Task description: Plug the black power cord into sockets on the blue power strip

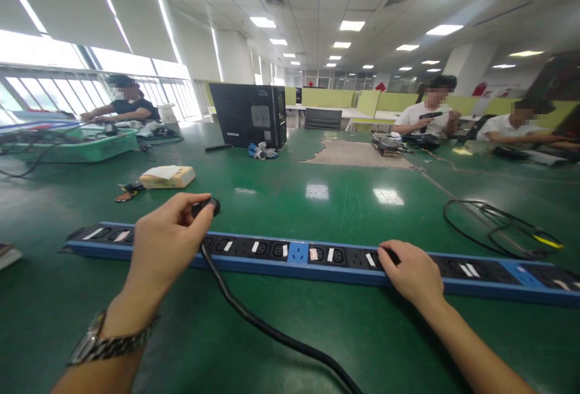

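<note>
A long blue-and-black power strip [272, 266] lies across the green table, its sockets facing up and several marked with white or pink labels. Above its left part, my left hand [170, 240] is closed around a black plug [212, 205]. From that plug a thick black cable [267, 329] curves down to the bottom edge. My right hand [414, 273] rests on the strip right of the middle, thumb and fingers pinched over a socket. Something dark shows between those fingers, too covered to identify. A metal watch [113, 339] is on my left wrist.
Beyond the strip are a tissue pack [167, 176], a black computer case [247, 116] and gloves [263, 151]. A green basket [90, 149] of cables stands left. Coiled black cable [489, 219] lies right. Several people sit around the table.
</note>
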Tool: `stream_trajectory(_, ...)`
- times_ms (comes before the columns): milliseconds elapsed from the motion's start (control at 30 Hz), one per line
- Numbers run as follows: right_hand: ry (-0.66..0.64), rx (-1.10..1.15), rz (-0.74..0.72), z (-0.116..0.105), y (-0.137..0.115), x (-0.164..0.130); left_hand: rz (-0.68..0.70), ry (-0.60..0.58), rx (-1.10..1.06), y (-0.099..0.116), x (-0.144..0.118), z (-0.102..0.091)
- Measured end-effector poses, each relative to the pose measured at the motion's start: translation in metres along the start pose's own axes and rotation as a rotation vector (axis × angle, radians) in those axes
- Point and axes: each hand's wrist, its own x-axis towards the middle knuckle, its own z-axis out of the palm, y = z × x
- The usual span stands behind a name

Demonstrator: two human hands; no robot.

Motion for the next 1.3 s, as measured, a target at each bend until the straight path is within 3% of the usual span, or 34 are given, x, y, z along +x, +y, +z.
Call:
stream_trajectory(133,-0.011,-0.001,0.007,0.001,0.001,0.0,0.0,-0.315,0.011,-0.039,-0.002,0.013)
stream_trajectory(233,-0.007,0.003,0.011,0.0,0.001,0.0,0.071,-0.52,-0.069,-0.042,-0.013,0.03)
stream_trajectory(300,0.002,0.004,0.007,0.0,0.001,0.0,0.077,-0.572,-0.074,-0.039,-0.017,0.037)
stream_trajectory(533,-0.008,0.017,0.01,-0.001,0.0,0.0,0.05,-0.649,-0.029,-0.03,-0.016,0.04)
stream_trajectory(700,-0.017,0.013,-0.002,0.0,0.001,0.0,0.01,-0.589,0.237,-0.01,-0.026,0.039)
stream_trajectory(867,-0.028,0.063,-0.005,0.0,0.001,-0.001,0.01,-0.637,0.165,-0.01,-0.025,0.042)
stream_trajectory(1067,-0.043,0.066,-0.007,0.0,0.001,-0.001,-0.02,-0.634,0.293,-0.006,-0.021,0.038)
stream_trajectory(1300,-0.026,0.06,-0.021,0.003,0.003,0.0,-0.056,-0.575,0.331,0.0,-0.03,0.039)
